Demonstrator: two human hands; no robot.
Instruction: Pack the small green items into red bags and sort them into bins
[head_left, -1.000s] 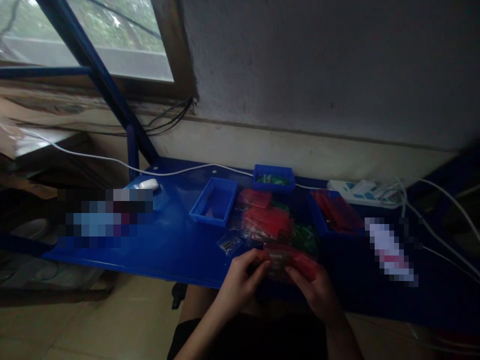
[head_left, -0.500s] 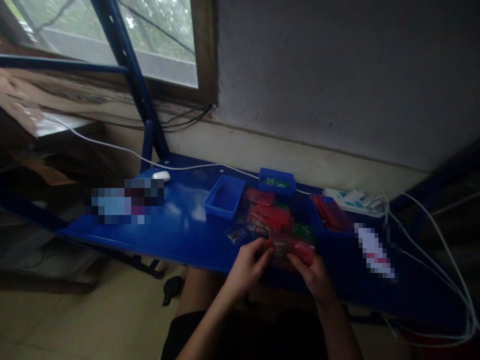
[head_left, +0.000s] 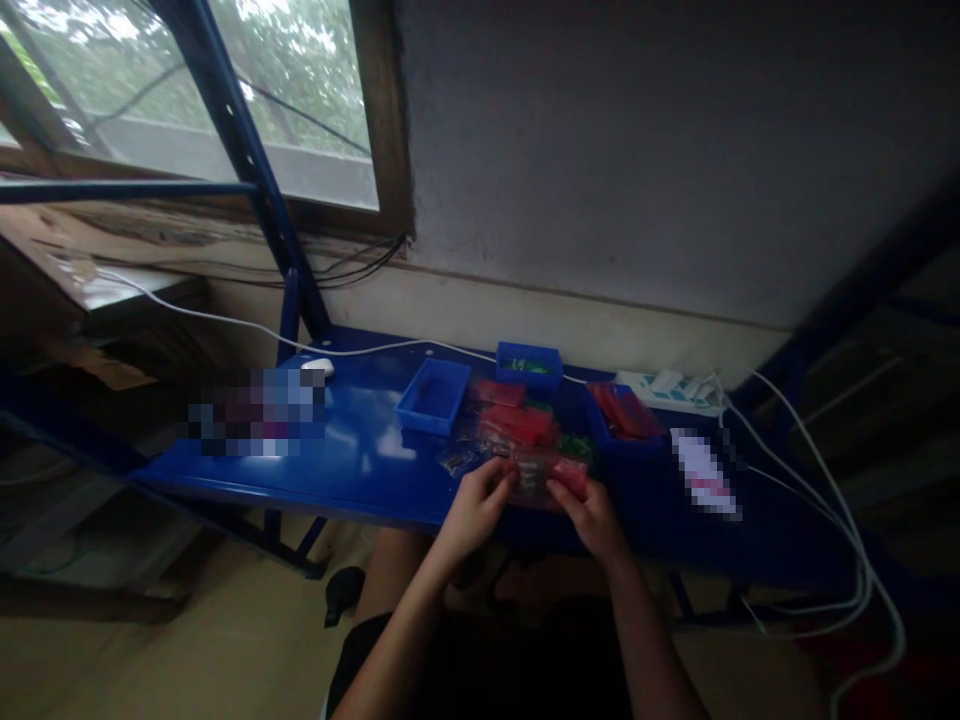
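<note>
My left hand (head_left: 484,500) pinches the left side of a clear plastic bag (head_left: 534,472) that holds small parts and something red. My right hand (head_left: 589,512) grips the same bag's right side, thumb on top. The bag is held level over the front edge of the blue table. Just behind it lies a pile of red packets (head_left: 517,425) in clear bags, with a green packet (head_left: 576,450) at its right. A small clear bag (head_left: 459,460) of dark parts lies left of the pile. What exactly the parts are is too blurred to tell.
On the blue table (head_left: 352,470) stand a shallow blue tray (head_left: 435,400), a blue bin (head_left: 529,368) with green packets and another bin (head_left: 626,425) with red packets. A white power strip (head_left: 667,393) with cables lies at the back right. A small white case (head_left: 317,368) lies at left.
The camera view has shifted, so the table and hands appear further left. Both hands still hold the bag; their grip looks much the same.
</note>
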